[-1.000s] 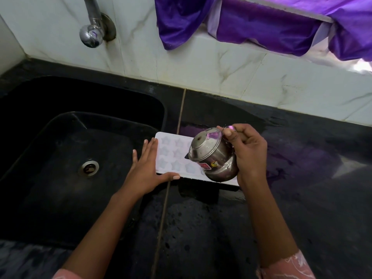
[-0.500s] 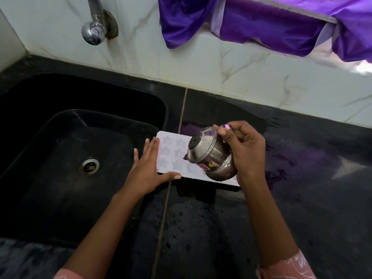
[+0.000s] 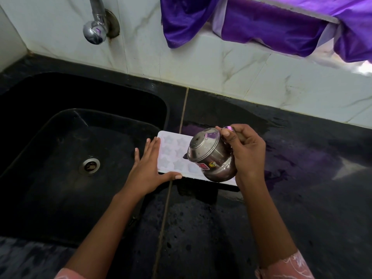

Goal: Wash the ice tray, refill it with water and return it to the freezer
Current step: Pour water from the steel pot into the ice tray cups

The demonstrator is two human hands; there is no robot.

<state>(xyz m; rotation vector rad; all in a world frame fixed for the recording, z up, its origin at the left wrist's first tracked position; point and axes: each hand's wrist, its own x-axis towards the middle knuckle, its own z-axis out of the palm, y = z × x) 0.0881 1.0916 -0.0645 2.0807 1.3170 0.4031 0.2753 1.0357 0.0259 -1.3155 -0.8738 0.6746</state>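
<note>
A tap (image 3: 94, 33) juts over the black sink (image 3: 50, 194).

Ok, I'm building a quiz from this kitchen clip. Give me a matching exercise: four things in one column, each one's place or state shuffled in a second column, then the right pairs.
Things
1. ice tray
2. steel pot
3. tap
4. cloth

Place or state
A. purple, draped up high on the right
B. tilted above the tray, gripped by the right hand
C. flat on the black counter, left hand touching its end
D. on the wall above the sink

Pairs: 1-C, 2-B, 3-D, 4-A
</note>
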